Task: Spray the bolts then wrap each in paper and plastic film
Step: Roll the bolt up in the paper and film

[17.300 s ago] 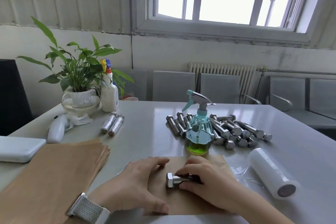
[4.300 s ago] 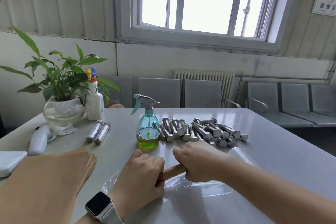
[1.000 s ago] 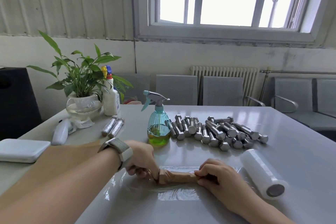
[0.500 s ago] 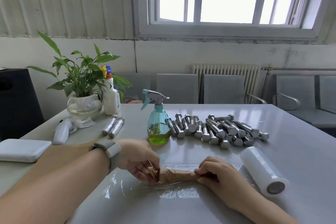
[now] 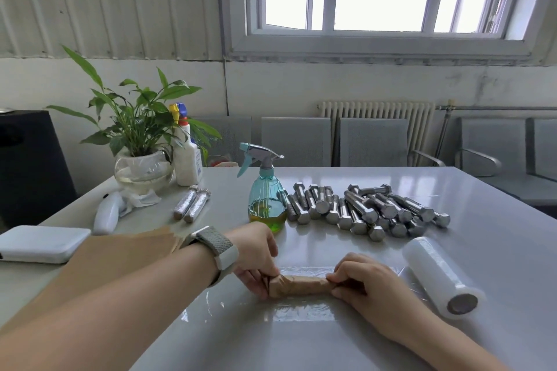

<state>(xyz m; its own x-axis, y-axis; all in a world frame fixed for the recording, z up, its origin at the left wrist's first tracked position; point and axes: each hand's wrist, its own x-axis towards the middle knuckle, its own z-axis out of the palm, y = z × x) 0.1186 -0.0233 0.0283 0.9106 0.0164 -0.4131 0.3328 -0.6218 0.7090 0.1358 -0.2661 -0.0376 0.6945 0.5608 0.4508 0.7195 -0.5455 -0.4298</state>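
On the grey tabletop (image 5: pixel 452 250) we record one paper-wrapped bolt (image 5: pixel 297 285), lying crosswise near the front edge on a sheet of clear plastic film (image 5: pixel 301 312) spread flat. Our left hand (image 5: pixel 256 256), watch (image 5: pixel 215 245) at the wrist, pinches the crumpled paper at the bolt's left end; our right hand (image 5: pixel 363 281) has its fingers curled round the right end. Just right of that hand lies the roll of plastic film (image 5: pixel 441 275), core end toward us. Behind, at mid-table: a teal spray bottle (image 5: pixel 266 199) with yellow-green liquid, upright, and beside it to the right a heap of bare steel bolts (image 5: pixel 367 211). To the left we list a stack of brown paper sheets (image 5: pixel 120 253), partly under our left forearm; two wrapped bolts (image 5: pixel 192 204) side by side; a white handheld device (image 5: pixel 106 217); a flat white case (image 5: pixel 42 244); a potted plant (image 5: pixel 135 141) in a glass bowl; and a white bottle (image 5: pixel 187 159) next to it.
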